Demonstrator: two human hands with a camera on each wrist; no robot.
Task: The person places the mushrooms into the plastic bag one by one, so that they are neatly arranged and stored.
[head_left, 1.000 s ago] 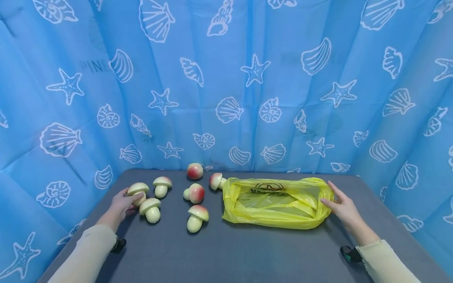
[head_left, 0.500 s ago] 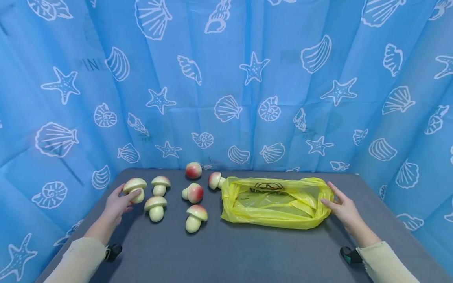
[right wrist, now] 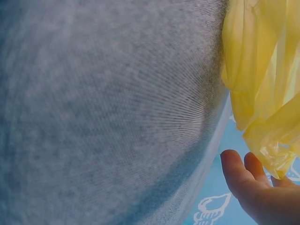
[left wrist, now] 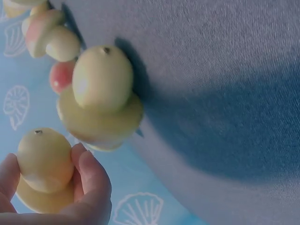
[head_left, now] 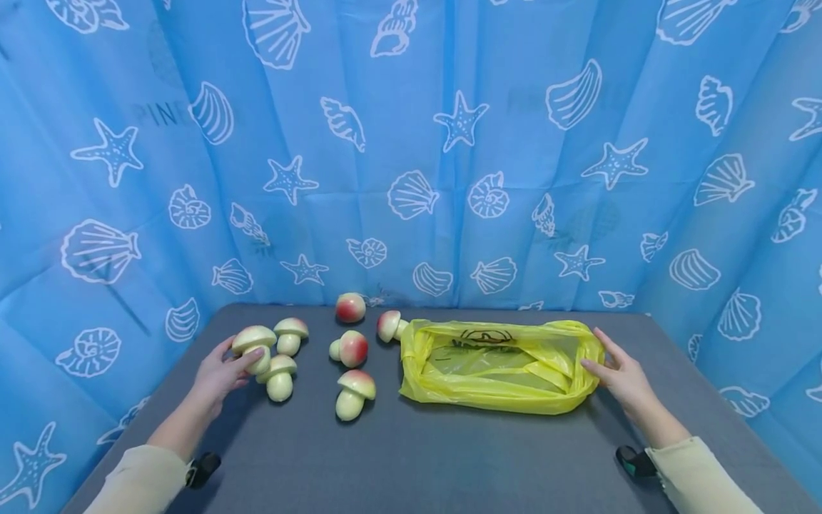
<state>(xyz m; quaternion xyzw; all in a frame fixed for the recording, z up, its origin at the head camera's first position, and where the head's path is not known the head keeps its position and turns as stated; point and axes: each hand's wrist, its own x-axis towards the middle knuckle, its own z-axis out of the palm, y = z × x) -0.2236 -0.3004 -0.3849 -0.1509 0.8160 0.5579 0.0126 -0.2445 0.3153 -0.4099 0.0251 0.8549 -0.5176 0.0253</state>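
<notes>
Pale mushroom (head_left: 252, 337), at left of desk (head_left: 398, 464): probably light, firm, slick; best held by stem (left wrist: 44, 159), where left hand (head_left: 215, 375) pinches. Yellow bag (head_left: 494, 401), right: likely flimsy; right hand (head_left: 623, 375) at right rim, fingers wide.

1. Head view: set back, faces forward and down; table (head_left: 475, 464), curtain (head_left: 449, 157).
2. Left wrist view: close, faces left hand (head_left: 217, 376); shares mushrooms (left wrist: 101, 77) with head.
3. Right wrist view: close, faces right hand (head_left: 626, 387); shares yellow bag (right wrist: 255, 51) with head.
</notes>
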